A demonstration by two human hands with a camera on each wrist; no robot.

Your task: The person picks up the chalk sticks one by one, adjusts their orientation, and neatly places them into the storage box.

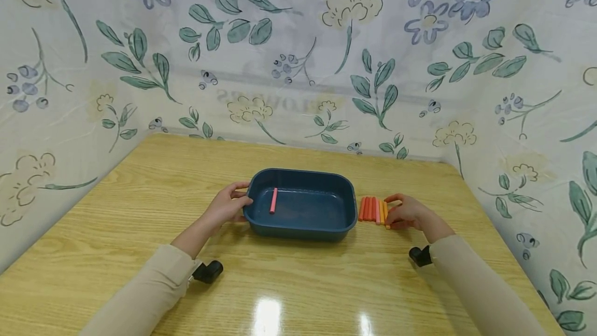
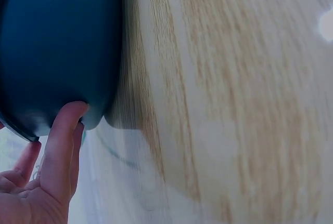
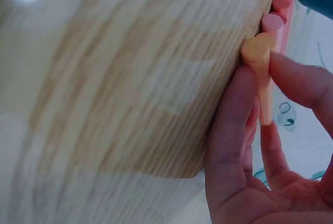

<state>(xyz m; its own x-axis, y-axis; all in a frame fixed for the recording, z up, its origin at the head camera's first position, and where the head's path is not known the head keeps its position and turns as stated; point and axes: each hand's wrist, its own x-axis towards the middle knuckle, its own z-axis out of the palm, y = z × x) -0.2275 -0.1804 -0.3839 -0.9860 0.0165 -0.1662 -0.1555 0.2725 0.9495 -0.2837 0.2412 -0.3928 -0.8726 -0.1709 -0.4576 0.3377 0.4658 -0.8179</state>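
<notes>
A dark blue rectangular tub [image 1: 298, 233] stands on the table, with one pink chalk-like stick [image 1: 273, 201] lying inside near its left end. My left hand [image 1: 227, 204] grips the tub's left end, thumb at the rim and fingers against the outer wall [image 2: 62, 47]. Just right of the tub lies a row of similar sticks: several red ones [image 1: 368, 209], then a pink one [image 1: 378, 212], then orange-yellow ones. At the row's right end my right hand [image 1: 407, 212] pinches an orange stick [image 3: 265, 83] between thumb and fingers; it is tilted against its neighbour.
The wood-grain table [image 1: 298, 274] extends on all sides of the tub. A floral cloth [image 1: 298, 56] hangs behind and along both sides. Black devices [image 1: 208, 271] are strapped at both wrists.
</notes>
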